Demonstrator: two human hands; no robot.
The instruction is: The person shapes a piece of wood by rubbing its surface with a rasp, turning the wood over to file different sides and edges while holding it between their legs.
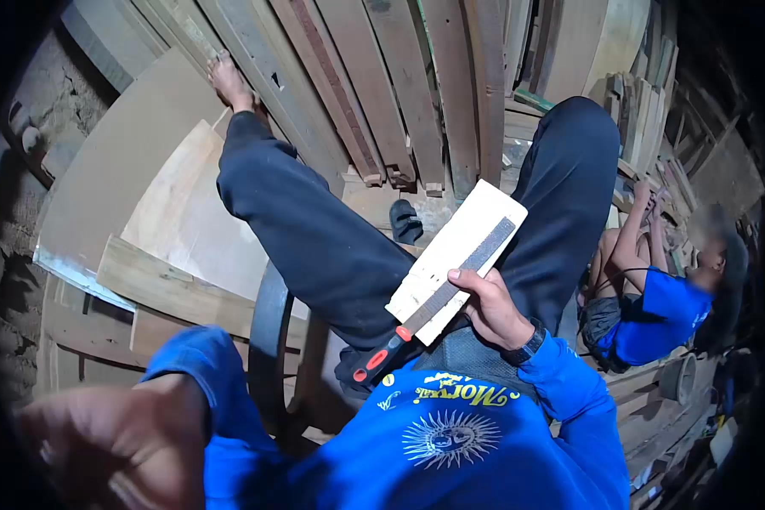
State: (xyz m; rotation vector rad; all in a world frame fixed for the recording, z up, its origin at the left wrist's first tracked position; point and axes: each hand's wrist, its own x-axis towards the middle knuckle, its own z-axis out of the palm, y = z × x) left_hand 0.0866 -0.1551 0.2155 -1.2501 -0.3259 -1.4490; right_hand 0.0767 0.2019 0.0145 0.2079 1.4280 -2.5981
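My right hand (pixel 499 313) grips a pale rectangular wooden block (pixel 447 251) by its right side, over my lap. Along the block lies a rasp (pixel 478 262) with a dark blade and a red and black handle. My right thumb presses on the blade, and the other fingers are mostly hidden behind the block. The rasp's handle points down and left, past the block's lower edge. Close to the camera at lower left is my left hand (pixel 115 442), blurred and raised in front of my blue sleeve. Its fingers are too smeared to read.
Long wooden planks (pixel 382 93) stretch away ahead of me. Wide boards (pixel 127 170) are stacked to the left, beside a dark curved piece (pixel 269 340). My bare foot (pixel 229 82) rests at the planks. A sandal (pixel 405 221) lies between my legs. Another person (pixel 654 314) sits at right.
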